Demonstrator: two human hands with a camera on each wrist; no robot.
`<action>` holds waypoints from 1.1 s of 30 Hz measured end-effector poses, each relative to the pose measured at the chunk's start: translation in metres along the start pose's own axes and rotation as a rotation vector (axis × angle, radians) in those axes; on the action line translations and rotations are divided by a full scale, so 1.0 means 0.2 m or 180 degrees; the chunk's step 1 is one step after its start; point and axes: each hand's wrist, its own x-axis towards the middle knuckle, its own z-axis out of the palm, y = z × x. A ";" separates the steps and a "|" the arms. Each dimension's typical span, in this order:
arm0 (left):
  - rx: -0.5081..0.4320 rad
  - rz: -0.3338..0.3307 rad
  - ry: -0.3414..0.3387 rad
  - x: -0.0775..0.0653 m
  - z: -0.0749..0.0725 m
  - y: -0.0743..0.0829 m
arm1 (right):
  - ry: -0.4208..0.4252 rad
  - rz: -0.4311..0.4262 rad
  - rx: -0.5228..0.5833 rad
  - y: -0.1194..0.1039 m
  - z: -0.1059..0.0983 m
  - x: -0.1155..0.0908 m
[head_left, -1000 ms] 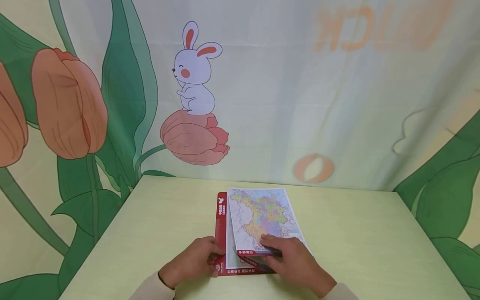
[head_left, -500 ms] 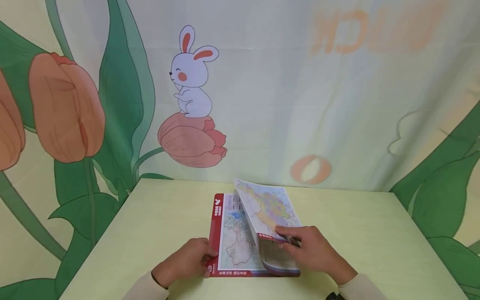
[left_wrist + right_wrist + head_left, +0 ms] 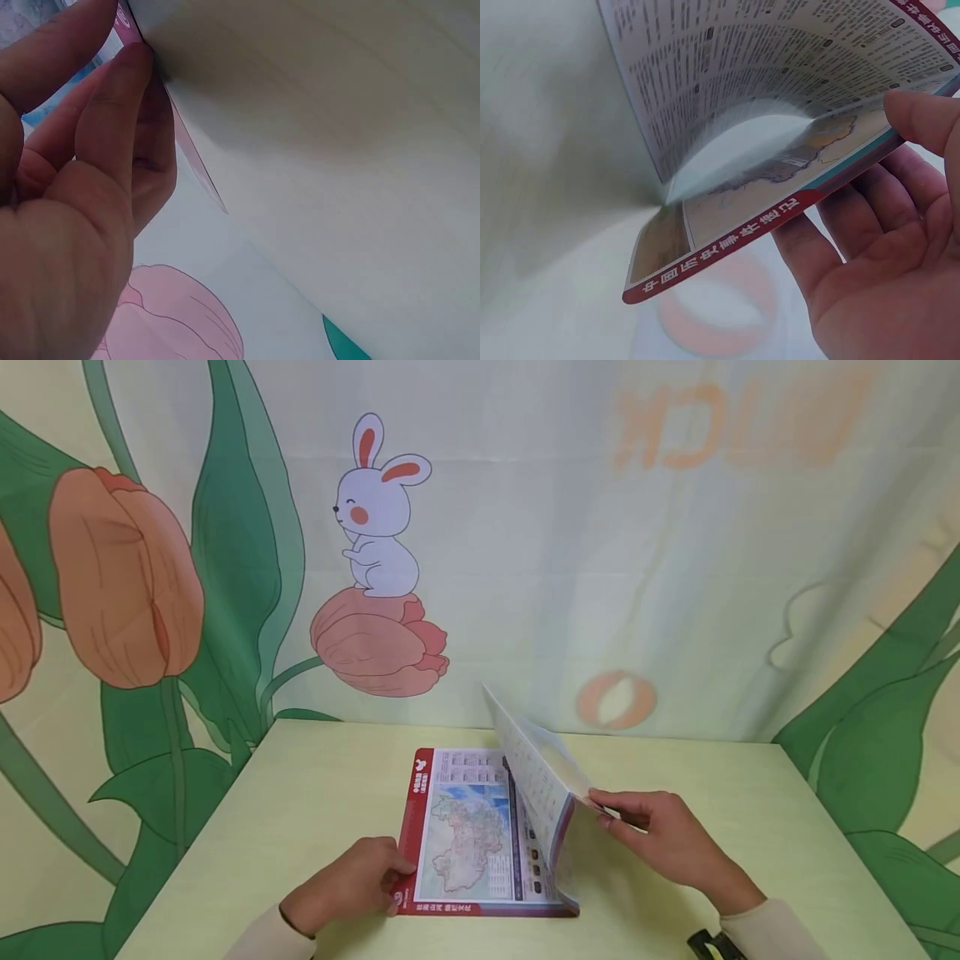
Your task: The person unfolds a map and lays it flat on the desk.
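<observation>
A folded map (image 3: 465, 843) with a red border lies on the table in the head view, a coloured map print showing on its left panel. My left hand (image 3: 360, 881) pinches its red left edge near the lower left corner, thumb on top; the left wrist view shows fingers and thumb meeting at that edge. The map's right part stands up as a tilted flap (image 3: 536, 777). My right hand (image 3: 667, 835) pinches the flap's outer edge between thumb and fingers. In the right wrist view, the printed panels (image 3: 757, 202) spread apart in a V beside my right hand.
The pale yellow table (image 3: 322, 793) extends around the map on both sides. Behind it hangs a backdrop (image 3: 510, 568) printed with tulips and a rabbit, close to the table's far edge. A black object (image 3: 712, 946) shows by the right sleeve.
My right hand has moved right, swinging the flap from nearly flat over the map to standing tilted, which uncovers the left panel. My left hand keeps its pinch on the left edge.
</observation>
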 end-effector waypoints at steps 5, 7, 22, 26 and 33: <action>-0.0027 -0.0096 0.0013 -0.01 -0.01 -0.04 | 0.0047 0.0085 -0.0050 0.00 -0.09 -0.04; -0.0061 -0.0120 0.0023 -0.02 -0.01 -0.06 | 0.0104 0.0043 -0.0085 0.00 -0.13 -0.05; -0.0032 -0.0400 0.0139 -0.05 -0.02 -0.08 | 0.1047 0.0000 -0.1179 0.03 -0.41 -0.22; -0.0018 -0.0476 0.0120 -0.05 -0.01 -0.07 | 0.1199 0.0164 -0.1360 0.08 -0.49 -0.32; -0.0049 -0.0572 0.0176 -0.06 0.00 -0.06 | 0.1373 0.0204 -0.1532 0.19 -0.59 -0.50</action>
